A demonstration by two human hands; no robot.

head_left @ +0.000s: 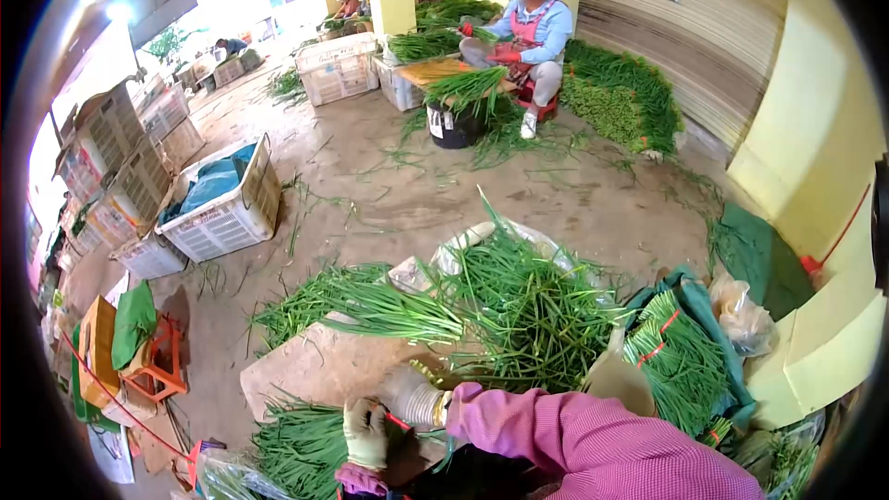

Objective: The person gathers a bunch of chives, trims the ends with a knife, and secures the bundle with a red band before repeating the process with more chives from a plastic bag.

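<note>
My left hand [366, 432], in a pale work glove, is closed at the end of a bunch of long green chives [301, 449]. A strip of red tape [398, 422] shows right beside its fingers. My right hand [412, 395], also gloved, is smeared by motion and reaches across just above the left one; its fingers do not show clearly. Pale cut stalk ends [426, 371] lie at its fingertips. Beyond it, a gathered bunch of chives [398, 308] rests on the board [306, 368], beside a large loose heap of chives [532, 315].
Red-banded bunches [671, 352] lie at right on green cloth. Across the floor, a person [532, 37] sits behind a black bucket [456, 127] topped with chives. White crates [227, 213] stand at left, near an orange stool [157, 356]. More people are farther back.
</note>
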